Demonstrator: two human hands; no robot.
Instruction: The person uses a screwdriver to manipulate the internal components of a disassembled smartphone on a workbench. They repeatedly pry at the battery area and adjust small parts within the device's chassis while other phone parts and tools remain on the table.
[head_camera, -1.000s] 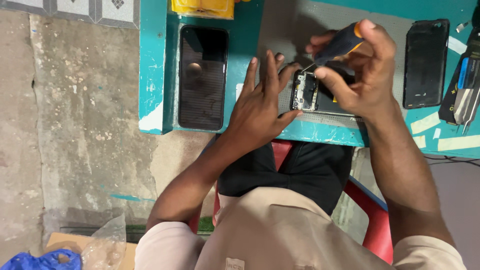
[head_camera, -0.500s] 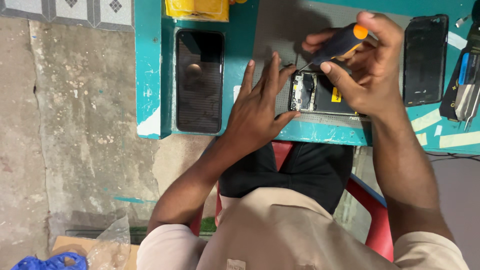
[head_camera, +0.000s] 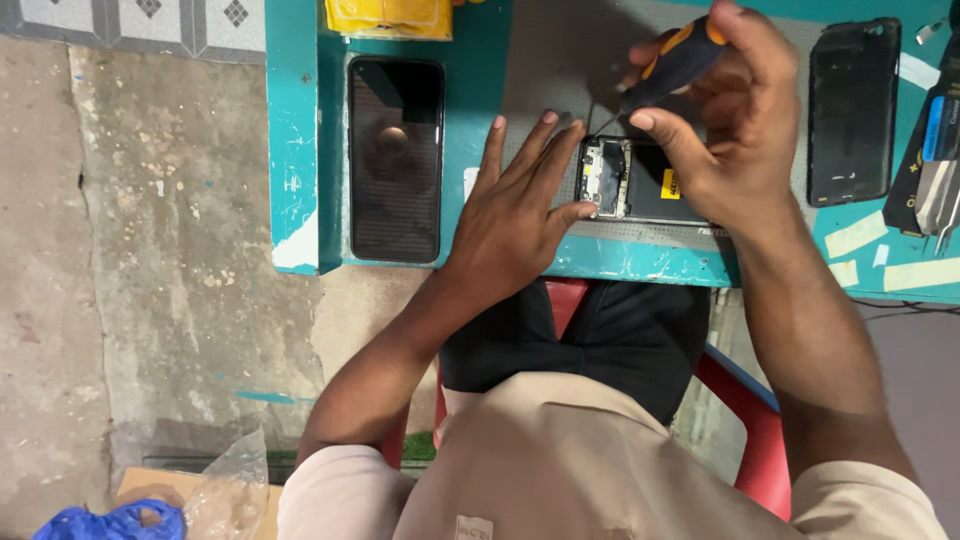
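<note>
1. Right hand (head_camera: 745, 130) is curled tight round a small screwdriver (head_camera: 672, 66) with a black and orange handle, its thin tip angled down at the top end of the opened phone (head_camera: 640, 180). Left hand (head_camera: 520, 215) lies flat with fingers spread, holding nothing, and its fingertips press the phone's left edge to pin it down.
2. Teal table (head_camera: 300, 150) carries all of it. The person sits right up against its front edge.
3. Grey mat (head_camera: 560, 60) lies under the phone, mid-table.
4. Two dark phone panels lie flat, well apart from the work: one (head_camera: 395, 160) to the left and one (head_camera: 850, 110) to the right.
5. Phone itself is back-off with its boards showing, lying between the two hands near the front edge.
6. Step in hand looks like working a screw at the phone's top end. The next move probably calls for a steady tip and the left hand not slipping. The screw is too small to make out.
</note>
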